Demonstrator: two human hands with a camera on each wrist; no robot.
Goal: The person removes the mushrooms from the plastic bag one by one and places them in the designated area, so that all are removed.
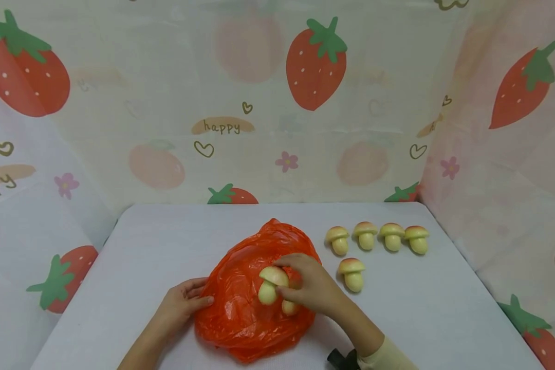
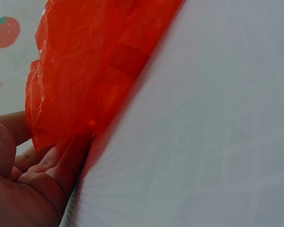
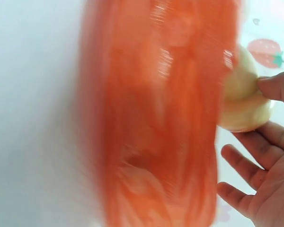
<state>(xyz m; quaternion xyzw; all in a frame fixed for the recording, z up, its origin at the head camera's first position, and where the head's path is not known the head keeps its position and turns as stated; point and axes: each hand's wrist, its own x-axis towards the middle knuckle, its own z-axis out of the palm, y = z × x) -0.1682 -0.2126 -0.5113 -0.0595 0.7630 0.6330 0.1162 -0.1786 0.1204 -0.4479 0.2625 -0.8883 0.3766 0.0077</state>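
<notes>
A red plastic bag [image 1: 236, 318] sits on the table, its mouth spread open. My left hand [image 1: 181, 303] pinches the bag's left edge, thumb on one side and fingers on the other; the left wrist view shows the red film [image 2: 85, 61] between them. Over the bag, my right hand [image 1: 312, 282] holds a toy mushroom [image 1: 269, 285], pale yellow-green with a rounded cap, between thumb and fingertips. In the right wrist view this mushroom [image 3: 246, 94] is partly hidden by the bag. Another mushroom [image 1: 290, 308] shows below the right hand, partly covered by it.
Several similar mushrooms stand in a row at the back right, among them one at the right end [image 1: 417, 239]. One more mushroom [image 1: 352, 275] lies in front of them. A black object [image 1: 337, 359] is by the right wrist. Strawberry-print cloth [image 1: 277, 118] encloses the white table [image 1: 166, 231].
</notes>
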